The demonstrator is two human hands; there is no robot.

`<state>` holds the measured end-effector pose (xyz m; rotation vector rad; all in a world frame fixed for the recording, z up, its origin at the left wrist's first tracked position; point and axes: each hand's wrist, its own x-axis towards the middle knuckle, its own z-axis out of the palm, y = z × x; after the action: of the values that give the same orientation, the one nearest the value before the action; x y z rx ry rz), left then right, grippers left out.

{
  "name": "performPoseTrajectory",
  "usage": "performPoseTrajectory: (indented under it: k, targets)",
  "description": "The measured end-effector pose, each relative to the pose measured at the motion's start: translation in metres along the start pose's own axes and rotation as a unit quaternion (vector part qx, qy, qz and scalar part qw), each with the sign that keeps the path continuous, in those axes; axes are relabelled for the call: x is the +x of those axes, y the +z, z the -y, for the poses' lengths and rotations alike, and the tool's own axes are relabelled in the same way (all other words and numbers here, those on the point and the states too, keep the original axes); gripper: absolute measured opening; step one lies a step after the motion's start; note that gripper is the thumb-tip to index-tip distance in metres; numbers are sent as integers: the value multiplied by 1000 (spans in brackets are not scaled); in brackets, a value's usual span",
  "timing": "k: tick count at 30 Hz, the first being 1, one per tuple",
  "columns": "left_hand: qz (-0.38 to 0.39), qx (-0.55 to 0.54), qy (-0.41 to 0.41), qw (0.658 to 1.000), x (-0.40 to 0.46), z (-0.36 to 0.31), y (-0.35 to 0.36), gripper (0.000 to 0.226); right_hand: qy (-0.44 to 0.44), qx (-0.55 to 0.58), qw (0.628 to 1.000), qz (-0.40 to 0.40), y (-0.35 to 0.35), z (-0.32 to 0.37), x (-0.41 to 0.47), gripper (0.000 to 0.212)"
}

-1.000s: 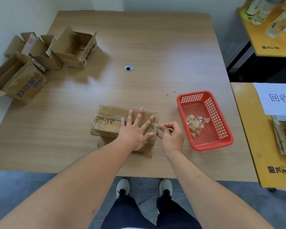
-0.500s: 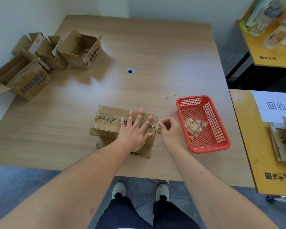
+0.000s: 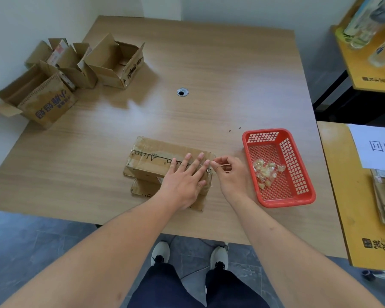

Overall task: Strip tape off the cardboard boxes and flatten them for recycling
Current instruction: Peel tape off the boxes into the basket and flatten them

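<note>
Left hand [image 3: 182, 183] flat, fingers straight, pinning the box [image 3: 165, 161] steady; right hand [image 3: 229, 174] pinching at tape, box's R end (tape barely visible); scraps go in red basket [image 3: 307, 196], just R of box.

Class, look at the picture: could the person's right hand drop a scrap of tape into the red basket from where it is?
Probably yes. The right hand is at the box's right end, and the red basket stands open-topped just to its right, with only bare table between them.
</note>
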<state>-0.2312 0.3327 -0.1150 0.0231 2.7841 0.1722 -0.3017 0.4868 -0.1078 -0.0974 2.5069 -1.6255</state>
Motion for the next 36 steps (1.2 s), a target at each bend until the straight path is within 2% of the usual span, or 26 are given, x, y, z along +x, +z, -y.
performPoseTrajectory:
  k: [7,13,19,24,27,32,34,36]
  targets:
    - [12,-9,-4,1000,1,1,2,61,-39,-12,998,51,-7,-2,6,10]
    - [31,-17,-2,999,2,3,0,61,-40,-23,993,109,-14,-11,1,31]
    - [47,-18,-7,999,3,2,-5,61,-74,-144,982,97,-11,-9,6,11]
    - [66,-8,-5,998,3,4,-10,60,-87,-177,976,90,-8,-9,2,12]
    - [65,-4,-5,998,3,4,-8,60,-75,-145,985,61,-4,-16,-5,20]
    - [61,-13,-6,998,3,5,-6,60,69,38,997,-11,9,-28,-8,26]
    - [59,-17,-7,998,4,5,-5,60,78,61,995,-26,10,-27,-10,21]
    - [57,-20,-6,998,4,5,-4,60,32,14,999,-18,6,-26,-10,17]
